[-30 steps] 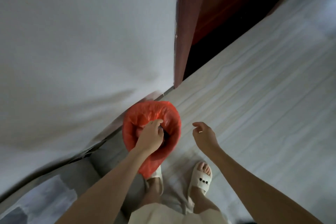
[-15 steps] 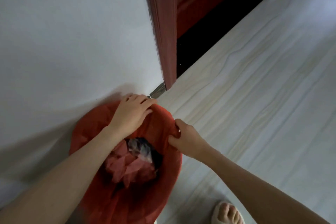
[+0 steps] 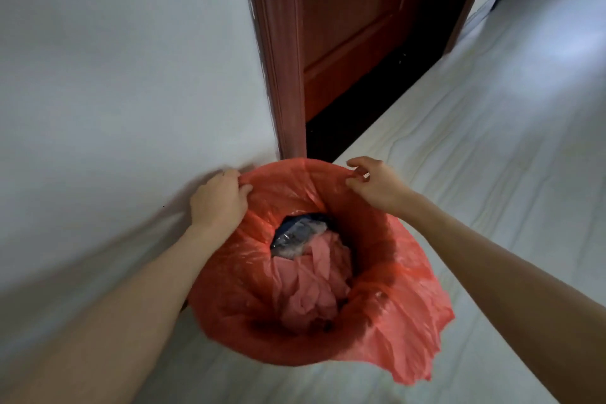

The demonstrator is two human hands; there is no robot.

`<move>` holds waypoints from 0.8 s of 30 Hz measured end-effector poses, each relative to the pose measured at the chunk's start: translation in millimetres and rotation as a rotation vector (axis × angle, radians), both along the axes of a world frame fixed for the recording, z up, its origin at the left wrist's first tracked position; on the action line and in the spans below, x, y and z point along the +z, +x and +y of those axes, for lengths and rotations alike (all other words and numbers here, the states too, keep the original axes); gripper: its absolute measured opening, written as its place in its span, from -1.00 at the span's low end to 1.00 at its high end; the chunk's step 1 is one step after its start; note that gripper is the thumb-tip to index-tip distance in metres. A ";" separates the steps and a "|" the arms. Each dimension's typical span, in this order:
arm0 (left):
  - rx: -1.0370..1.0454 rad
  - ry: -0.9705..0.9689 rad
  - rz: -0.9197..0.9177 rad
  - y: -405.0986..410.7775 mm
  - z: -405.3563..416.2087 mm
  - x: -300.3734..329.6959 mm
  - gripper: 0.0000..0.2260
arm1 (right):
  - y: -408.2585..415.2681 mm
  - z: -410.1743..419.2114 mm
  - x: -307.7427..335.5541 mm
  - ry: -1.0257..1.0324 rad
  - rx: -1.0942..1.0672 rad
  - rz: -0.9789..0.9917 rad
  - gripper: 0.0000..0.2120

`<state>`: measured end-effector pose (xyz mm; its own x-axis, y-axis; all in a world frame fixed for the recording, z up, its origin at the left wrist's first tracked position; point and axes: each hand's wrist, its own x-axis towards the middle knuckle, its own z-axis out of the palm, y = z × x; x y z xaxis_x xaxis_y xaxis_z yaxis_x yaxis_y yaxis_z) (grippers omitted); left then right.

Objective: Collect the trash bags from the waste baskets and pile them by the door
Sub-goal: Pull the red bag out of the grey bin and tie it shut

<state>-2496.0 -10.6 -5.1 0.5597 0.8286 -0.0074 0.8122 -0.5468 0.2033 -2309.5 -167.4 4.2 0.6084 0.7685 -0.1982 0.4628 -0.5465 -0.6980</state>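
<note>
red trash bag [image 3: 387, 298] sits by the wall, next to the door frame [image 3: 282, 75]. left hand [image 3: 218, 203] and right hand [image 3: 377, 184] both pinch its rim. i'd gather the edges inward evenly, then lift straight up so nothing spills.

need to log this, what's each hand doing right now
Left hand: closed on the red trash bag rim.
Right hand: pinching the bag's rim.
</note>
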 end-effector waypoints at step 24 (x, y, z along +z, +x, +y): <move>-0.022 -0.330 -0.251 -64.9 -71.1 62.1 -0.54 | -50.6 -84.9 27.7 0.110 -0.033 -0.121 -0.86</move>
